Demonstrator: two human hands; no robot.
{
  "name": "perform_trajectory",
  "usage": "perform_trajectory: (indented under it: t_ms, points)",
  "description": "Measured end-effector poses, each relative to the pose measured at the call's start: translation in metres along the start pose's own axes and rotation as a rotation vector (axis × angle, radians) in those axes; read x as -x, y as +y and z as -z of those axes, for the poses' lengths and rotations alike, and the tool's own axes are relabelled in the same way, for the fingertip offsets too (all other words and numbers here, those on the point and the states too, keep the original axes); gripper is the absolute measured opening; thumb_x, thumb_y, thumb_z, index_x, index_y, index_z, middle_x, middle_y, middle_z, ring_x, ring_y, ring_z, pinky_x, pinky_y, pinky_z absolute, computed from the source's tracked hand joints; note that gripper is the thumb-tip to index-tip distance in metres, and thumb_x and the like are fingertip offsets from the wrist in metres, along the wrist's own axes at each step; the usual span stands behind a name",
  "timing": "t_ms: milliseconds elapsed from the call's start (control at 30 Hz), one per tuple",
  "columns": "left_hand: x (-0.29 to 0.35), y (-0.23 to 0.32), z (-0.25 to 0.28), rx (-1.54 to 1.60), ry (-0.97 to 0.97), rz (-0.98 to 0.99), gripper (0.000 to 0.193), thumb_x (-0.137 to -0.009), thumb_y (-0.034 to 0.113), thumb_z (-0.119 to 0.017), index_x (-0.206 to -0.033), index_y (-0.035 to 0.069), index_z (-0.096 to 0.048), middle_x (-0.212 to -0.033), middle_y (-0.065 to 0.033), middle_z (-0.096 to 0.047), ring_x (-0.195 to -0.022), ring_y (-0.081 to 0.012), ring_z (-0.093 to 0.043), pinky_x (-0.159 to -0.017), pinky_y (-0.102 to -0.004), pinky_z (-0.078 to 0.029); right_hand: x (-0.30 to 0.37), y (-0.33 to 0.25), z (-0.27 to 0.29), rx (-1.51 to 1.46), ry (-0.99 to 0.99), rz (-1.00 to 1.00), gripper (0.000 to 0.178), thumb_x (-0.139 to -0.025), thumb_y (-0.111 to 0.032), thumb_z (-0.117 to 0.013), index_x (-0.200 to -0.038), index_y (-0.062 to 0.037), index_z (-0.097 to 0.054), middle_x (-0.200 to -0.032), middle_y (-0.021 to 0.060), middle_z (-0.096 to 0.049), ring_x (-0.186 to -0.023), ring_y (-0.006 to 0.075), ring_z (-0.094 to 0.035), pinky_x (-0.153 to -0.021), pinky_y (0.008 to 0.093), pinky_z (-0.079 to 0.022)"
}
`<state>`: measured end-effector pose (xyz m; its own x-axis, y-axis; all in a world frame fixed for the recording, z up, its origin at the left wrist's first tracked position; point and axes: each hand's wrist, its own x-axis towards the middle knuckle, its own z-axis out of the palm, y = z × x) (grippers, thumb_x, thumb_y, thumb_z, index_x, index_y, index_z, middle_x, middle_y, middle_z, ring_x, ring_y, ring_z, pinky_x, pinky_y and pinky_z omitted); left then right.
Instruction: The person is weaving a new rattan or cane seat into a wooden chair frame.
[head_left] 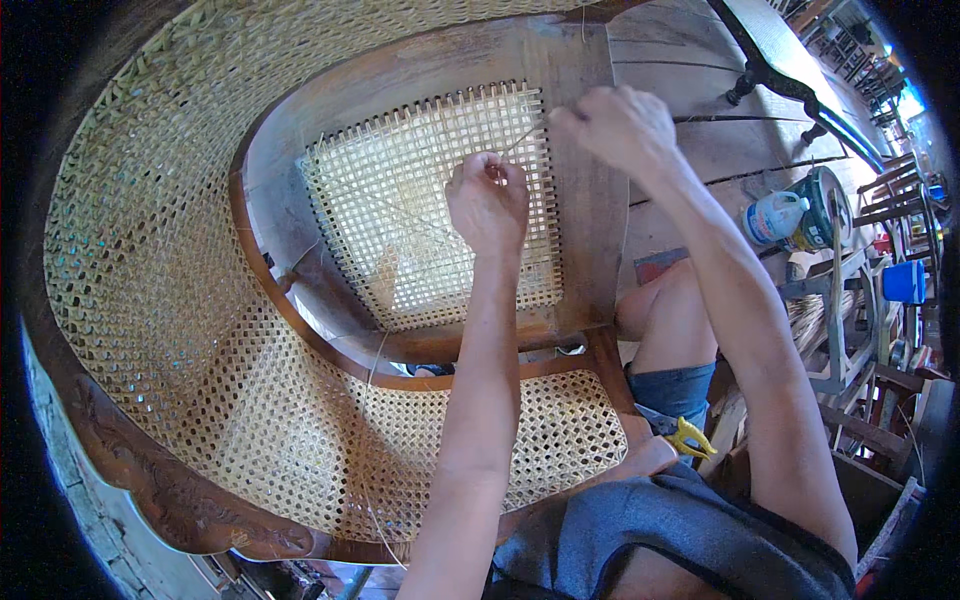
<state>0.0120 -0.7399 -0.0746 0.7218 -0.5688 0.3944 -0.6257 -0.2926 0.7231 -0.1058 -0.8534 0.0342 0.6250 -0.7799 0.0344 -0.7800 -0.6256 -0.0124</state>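
Workshop floor, chair frame [300, 110] tipped before me. Left hand [487, 200] pinches cane strand [522, 140] on the woven seat panel [420, 200]; right hand [615, 125] closed, pulling it. I'd keep tension even, strand flat.

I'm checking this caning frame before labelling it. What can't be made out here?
- Head view: the cane strand between the left hand and right hand is too thin to trace beyond them.
- Both sets of fingertips are curled under, so the grip is hidden.
- The yellow tool is partly covered by the lap.
- The chair's woven back bends away at the fisheye rim.
- The plastic jug is too small for detail.
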Motion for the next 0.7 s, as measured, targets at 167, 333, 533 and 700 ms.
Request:
perform_trajectory:
  t_ms: [167, 333, 533, 700]
  points:
    - [0.002, 0.008, 0.003, -0.074, -0.057, 0.01, 0.018, -0.075, 0.015, -0.067, -0.091, 0.006, -0.069, -0.082, -0.0105, -0.065, -0.08, -0.0254, -0.064, -0.074, -0.0336, -0.051, 0.002, 0.014, 0.015, -0.091, 0.118, -0.178, 0.056, -0.088, -0.057, -0.048, -0.087, -0.0075, -0.073, -0.087, 0.0188, -0.069, -0.09, 0.0356, -0.066, -0.083, 0.0443, -0.051]
    - [-0.011, 0.021, -0.001, 0.313, 0.087, -0.267, 0.02, -0.084, 0.019, -0.069, -0.099, 0.006, -0.07, -0.088, -0.0072, -0.067, -0.085, -0.0186, -0.063, -0.077, -0.0313, -0.051, 0.026, 0.002, 0.034, -0.115, 0.154, -0.098, 0.053, -0.087, -0.059, -0.05, -0.086, -0.0117, -0.073, -0.087, 0.0169, -0.069, -0.089, 0.0361, -0.066, -0.082, 0.0454, -0.051]
    - [-0.021, 0.012, 0.013, 0.866, -0.234, 0.217, 0.012, -0.088, 0.01, -0.069, -0.094, 0.001, -0.072, -0.082, -0.0025, -0.067, -0.073, -0.0059, -0.058, -0.066, -0.0181, -0.047, 0.015, -0.013, 0.007, -0.093, 0.02, 0.002, 0.038, -0.087, -0.041, -0.055, -0.081, -0.0064, -0.071, -0.088, 0.0168, -0.069, -0.084, 0.035, -0.067, -0.076, 0.0446, -0.053]
    - [-0.015, -0.013, 0.011, 0.729, -0.157, 0.181, 0.01, -0.088, 0.007, -0.067, -0.092, -0.002, -0.071, -0.075, 0.0007, -0.065, -0.066, -0.0041, -0.053, -0.06, -0.0183, -0.044, 0.007, -0.044, 0.0, 0.046, -0.073, 0.121, 0.015, -0.081, -0.013, -0.057, -0.083, -0.005, -0.07, -0.091, 0.0159, -0.07, -0.088, 0.029, -0.069, -0.076, 0.0396, -0.054]
